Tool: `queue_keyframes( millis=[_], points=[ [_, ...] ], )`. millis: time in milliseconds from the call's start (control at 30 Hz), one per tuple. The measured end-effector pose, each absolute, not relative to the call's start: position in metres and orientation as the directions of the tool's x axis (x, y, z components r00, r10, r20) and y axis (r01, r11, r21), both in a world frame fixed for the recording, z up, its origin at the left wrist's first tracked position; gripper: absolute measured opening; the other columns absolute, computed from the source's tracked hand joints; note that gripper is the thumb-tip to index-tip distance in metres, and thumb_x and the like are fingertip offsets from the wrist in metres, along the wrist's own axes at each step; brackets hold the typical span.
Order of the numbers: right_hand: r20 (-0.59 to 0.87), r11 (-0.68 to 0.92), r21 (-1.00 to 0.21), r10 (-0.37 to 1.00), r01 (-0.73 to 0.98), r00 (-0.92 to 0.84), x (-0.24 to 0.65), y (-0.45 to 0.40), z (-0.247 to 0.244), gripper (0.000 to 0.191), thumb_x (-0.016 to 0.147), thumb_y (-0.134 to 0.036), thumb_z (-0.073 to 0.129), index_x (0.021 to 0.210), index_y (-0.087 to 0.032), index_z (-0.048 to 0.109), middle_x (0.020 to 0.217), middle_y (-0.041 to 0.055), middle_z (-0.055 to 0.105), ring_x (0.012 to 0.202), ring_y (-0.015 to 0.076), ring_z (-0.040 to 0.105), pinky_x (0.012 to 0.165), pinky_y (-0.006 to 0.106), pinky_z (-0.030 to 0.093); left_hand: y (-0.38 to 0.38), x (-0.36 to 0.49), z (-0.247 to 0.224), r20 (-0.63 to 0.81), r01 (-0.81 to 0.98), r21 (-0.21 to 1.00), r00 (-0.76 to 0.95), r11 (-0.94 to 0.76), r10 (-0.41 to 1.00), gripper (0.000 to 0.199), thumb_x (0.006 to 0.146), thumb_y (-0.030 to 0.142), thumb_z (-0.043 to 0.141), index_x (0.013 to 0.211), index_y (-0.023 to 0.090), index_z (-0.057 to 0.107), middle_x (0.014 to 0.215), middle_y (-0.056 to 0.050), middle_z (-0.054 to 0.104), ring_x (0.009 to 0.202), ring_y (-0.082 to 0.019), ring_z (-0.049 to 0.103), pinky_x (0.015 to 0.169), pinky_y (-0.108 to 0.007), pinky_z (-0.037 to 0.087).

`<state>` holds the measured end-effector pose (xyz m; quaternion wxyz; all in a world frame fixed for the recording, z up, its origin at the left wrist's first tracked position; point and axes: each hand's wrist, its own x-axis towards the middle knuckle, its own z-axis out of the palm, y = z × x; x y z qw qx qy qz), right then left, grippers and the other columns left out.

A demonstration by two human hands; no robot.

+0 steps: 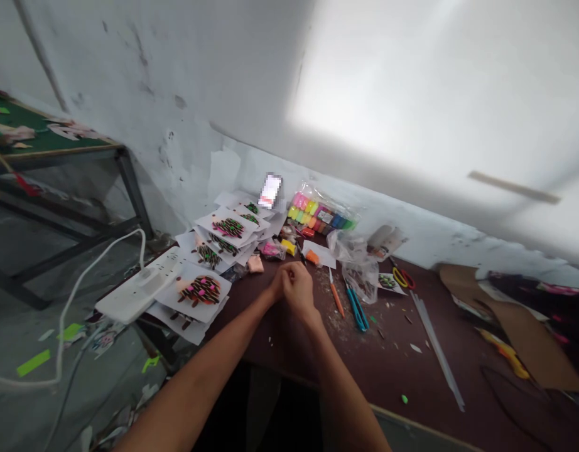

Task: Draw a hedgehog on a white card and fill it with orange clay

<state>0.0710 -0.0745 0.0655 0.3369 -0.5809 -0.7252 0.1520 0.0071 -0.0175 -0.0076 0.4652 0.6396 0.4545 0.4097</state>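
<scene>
My left hand (281, 282) and my right hand (299, 285) are pressed together above the dark red table (280, 339), fingers curled. Whatever lies between them, if anything, is hidden. Just beyond them are an orange clay piece (312, 257) on white paper (324, 252), a yellow packet (288, 247) and a pink packet (272, 250). A peach clay block (255, 263) rests to their left. On the right lie an orange-handled tool (336, 300) and teal-handled scissors (357, 311).
Paper sheets with hedgehog pictures (200, 290) overlap at the left, beside a white power strip (136, 289). Behind stand a phone (270, 190) and a colourful clay pack (318, 213). Clear plastic strips (438, 348), cardboard (529, 339) and a yellow tool (506, 353) lie right.
</scene>
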Motion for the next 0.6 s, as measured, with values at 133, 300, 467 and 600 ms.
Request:
queue_keyframes(
  millis=[133, 300, 467, 600],
  points=[
    [0.306, 0.126, -0.622, 0.947, 0.773, 0.092, 0.117, -0.071, 0.057, 0.022, 0.092, -0.019, 0.048, 0.093, -0.015, 0.070, 0.097, 0.0099, 0.070, 0.091, 0.0207, 0.063, 0.084, 0.029, 0.046, -0.014, 0.007, -0.001, 0.198, 0.274, 0.926, 0.235, -0.260, 0.952, 0.016, 0.085, 0.015, 0.058, 0.080, 0.013, 0.073, 0.079, -0.005, 0.070, 0.081, -0.020, 0.062, 0.079, -0.031, 0.051],
    [0.185, -0.034, -0.406, 0.975, 0.913, 0.119, 0.148, -0.064, 0.056, 0.035, 0.094, -0.010, 0.043, 0.114, -0.010, 0.072, 0.118, 0.0157, 0.071, 0.110, 0.0215, 0.064, 0.098, 0.028, 0.043, -0.015, 0.007, 0.000, 0.265, 0.322, 0.888, 0.222, -0.327, 0.938, 0.018, 0.084, 0.014, 0.054, 0.078, 0.014, 0.071, 0.071, -0.003, 0.069, 0.070, -0.017, 0.061, 0.074, -0.027, 0.047],
    [0.129, -0.063, -0.217, 0.987, 0.974, 0.093, 0.157, -0.042, 0.057, 0.036, 0.097, -0.009, 0.044, 0.125, -0.007, 0.066, 0.129, 0.0194, 0.067, 0.120, 0.0243, 0.061, 0.101, 0.030, 0.040, -0.017, 0.008, -0.001, 0.286, 0.346, 0.873, 0.208, -0.344, 0.936, 0.018, 0.085, 0.013, 0.053, 0.078, 0.014, 0.070, 0.072, -0.004, 0.071, 0.067, -0.016, 0.060, 0.071, -0.026, 0.045],
    [0.120, -0.046, -0.189, 0.990, 0.981, 0.070, 0.156, -0.018, 0.057, 0.038, 0.100, -0.012, 0.041, 0.133, -0.007, 0.060, 0.132, 0.0188, 0.066, 0.122, 0.0229, 0.060, 0.102, 0.028, 0.040, -0.015, 0.007, -0.001, 0.298, 0.360, 0.861, 0.216, -0.360, 0.930, 0.017, 0.084, 0.013, 0.054, 0.078, 0.015, 0.070, 0.072, -0.003, 0.071, 0.069, -0.016, 0.060, 0.071, -0.026, 0.046]
  ],
)
